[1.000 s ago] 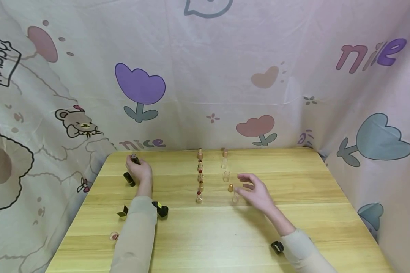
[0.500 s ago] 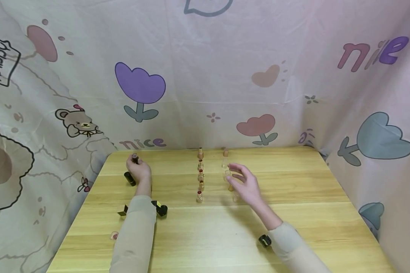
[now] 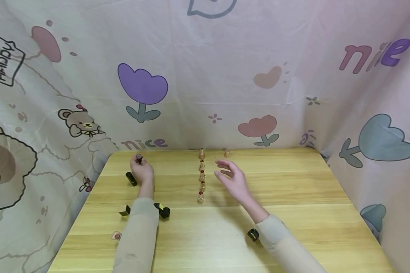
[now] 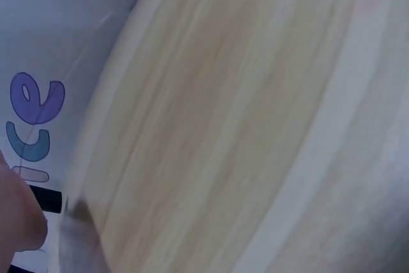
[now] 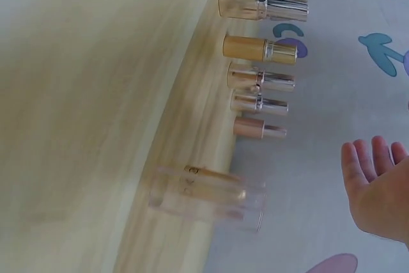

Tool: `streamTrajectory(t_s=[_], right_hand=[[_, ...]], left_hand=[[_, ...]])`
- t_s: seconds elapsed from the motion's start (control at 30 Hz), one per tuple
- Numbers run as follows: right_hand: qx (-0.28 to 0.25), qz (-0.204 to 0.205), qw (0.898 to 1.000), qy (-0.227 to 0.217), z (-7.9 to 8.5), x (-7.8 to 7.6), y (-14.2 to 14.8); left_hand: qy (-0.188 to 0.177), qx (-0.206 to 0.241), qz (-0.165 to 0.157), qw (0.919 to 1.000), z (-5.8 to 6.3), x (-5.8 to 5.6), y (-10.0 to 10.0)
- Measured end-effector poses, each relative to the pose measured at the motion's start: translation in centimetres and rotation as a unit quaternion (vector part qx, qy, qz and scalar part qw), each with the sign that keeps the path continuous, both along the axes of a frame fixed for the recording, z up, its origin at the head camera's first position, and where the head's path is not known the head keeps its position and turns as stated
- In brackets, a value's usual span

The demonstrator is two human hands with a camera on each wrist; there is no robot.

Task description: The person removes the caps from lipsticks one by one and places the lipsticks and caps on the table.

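Black and slim, a tube (image 3: 139,160) is pinched in the left hand (image 3: 144,172) at the far left of the table (image 3: 294,182); hand and tube keep the place they had a second ago. The right hand (image 3: 234,184) has shifted left since then, from just right of the clear caps (image 5: 167,191) to near the row of lipsticks (image 3: 202,176); it hovers with its fingers apart and nothing between them, and the two hands are well apart. In the head view the caps, visible earlier, are now hidden by the hand; the right wrist view shows clear plastic upright, with a gold piece (image 5: 214,187) visible through it. The five lipsticks stand upright, unmoved, in one line from front to back; a small copper-coloured top (image 3: 227,153) shows to the right of the rearmost. Beside the left hand another black tube (image 3: 131,179) sits near; closer to the front are a small black-and-gold piece (image 3: 125,212) and a small pale pink one (image 3: 116,236).

As for writing, the gold piece bears dark characters too blurred to read; the cloth (image 3: 205,76) carries "nice" low down above the table edge, "HAPPY" on a tilted sign at far left, and, at upper right, a word broken by a fold.
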State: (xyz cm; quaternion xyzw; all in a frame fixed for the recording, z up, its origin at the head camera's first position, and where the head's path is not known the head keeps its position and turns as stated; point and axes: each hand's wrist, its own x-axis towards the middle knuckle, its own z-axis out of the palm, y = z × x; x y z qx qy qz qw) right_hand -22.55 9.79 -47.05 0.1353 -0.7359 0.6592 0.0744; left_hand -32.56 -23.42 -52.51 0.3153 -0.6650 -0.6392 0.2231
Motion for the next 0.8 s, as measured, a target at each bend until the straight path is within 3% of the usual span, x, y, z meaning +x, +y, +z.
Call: streamTrajectory(t_s=[0.13,0.23,0.53,0.8], right_hand=[[-0.001,0.005,1.0,0.001,0.0,-0.7,-0.8],[0.007,0.004,1.0,0.008,0.1,-1.1,-1.2],[0.029,-0.002,0.999,0.023,0.2,-2.4,-2.1],[0.031,0.007,0.999,0.023,0.1,-3.7,-3.0]], left_hand=[[-0.017,0.001,-0.006,0.9998,0.6,0.8,0.7],[-0.009,0.006,-0.006,0.9999,0.8,1.2,1.3],[0.101,0.067,0.009,0.9925,1.3,1.7,3.2],[0.161,0.099,-0.002,0.982,2.5,2.9,5.0]])
